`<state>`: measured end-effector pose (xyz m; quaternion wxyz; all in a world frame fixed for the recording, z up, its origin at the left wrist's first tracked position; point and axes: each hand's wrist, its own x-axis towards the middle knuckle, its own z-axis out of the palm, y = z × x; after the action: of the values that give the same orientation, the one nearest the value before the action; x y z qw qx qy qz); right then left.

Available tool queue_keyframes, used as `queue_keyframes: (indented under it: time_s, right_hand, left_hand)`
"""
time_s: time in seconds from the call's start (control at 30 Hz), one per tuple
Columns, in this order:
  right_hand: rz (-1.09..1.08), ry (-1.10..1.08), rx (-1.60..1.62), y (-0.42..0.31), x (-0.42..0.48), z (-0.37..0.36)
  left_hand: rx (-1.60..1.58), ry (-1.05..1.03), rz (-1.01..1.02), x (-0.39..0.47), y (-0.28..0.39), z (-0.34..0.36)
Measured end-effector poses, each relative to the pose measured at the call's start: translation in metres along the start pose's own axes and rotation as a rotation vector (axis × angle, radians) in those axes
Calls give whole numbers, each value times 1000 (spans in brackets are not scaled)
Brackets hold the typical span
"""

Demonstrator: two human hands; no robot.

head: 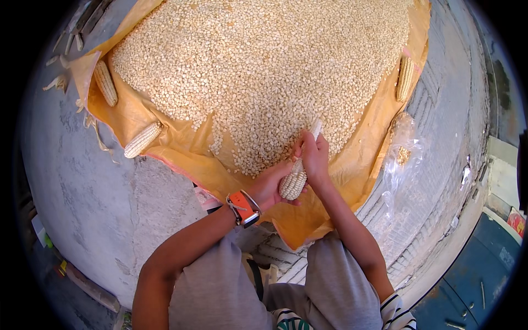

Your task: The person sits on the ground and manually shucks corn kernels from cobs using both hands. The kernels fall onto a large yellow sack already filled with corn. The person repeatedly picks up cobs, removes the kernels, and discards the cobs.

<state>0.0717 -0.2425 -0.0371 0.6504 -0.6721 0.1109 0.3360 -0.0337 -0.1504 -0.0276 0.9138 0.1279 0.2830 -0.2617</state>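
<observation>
Both my hands grip one ear of dried white corn [293, 181] over the near corner of an orange woven sheet [297, 225]. From below, my left hand [269, 185] cradles the thick end, where rows of kernels are intact. Higher up, my right hand [312, 154] wraps around the ear with the fingers folded over it. A pale, bare-looking tip [317, 127] sticks out above that hand. Just beyond spreads a broad heap of loose corn kernels [264, 74]. An orange-banded watch [244, 209] sits on my left wrist.
Whole corn ears lie on the sheet's borders: one at left [105, 83], another at lower left [143, 140], a third at right [404, 79]. A clear plastic bag [402, 150] with kernels rests on the concrete floor [447, 123]. Husk scraps [57, 83] lie at far left.
</observation>
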Motion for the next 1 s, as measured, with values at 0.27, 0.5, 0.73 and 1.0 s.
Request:
queue_keyframes:
  time_s: [0.27,0.5,0.73,1.0]
  right_hand:
    - [-112,-10,-57,-1,-5,5]
    - [-12,-35,-30,-8,-10,14]
    - [19,96,1,1,0,1]
    - [-43,142,-106,-2,-9,11]
  left_hand:
    - [125,74,62,1,-3,-1]
    - [165,132,48,2,-3,2]
    - [245,123,82,-5,0,14]
    - [448,257,242,0,-9,10]
